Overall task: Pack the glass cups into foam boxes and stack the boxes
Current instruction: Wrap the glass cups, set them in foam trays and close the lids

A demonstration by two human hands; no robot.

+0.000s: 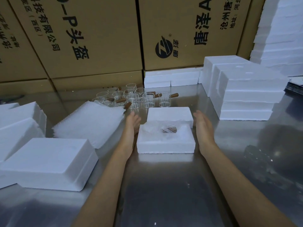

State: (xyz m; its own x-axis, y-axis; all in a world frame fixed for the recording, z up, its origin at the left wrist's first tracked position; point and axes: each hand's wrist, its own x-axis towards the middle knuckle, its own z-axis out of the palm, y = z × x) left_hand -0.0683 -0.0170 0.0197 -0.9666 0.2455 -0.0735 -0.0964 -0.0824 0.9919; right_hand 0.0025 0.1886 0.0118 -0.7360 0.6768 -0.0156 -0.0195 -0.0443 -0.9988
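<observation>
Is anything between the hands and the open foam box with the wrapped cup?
Nothing visible. The left hand and right hand flank the foam box with open palms; only its lid sits behind.

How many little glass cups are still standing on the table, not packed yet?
About 10 glass cups, clustered together on the metal table behind the open foam box. They overlap and are see-through, so some may be hidden. One more lies wrapped inside the box.

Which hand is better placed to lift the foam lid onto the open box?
Probably the right hand: its open fingers reach alongside the foam lid behind the open foam box. The left hand lies lower, beside the box.
</observation>
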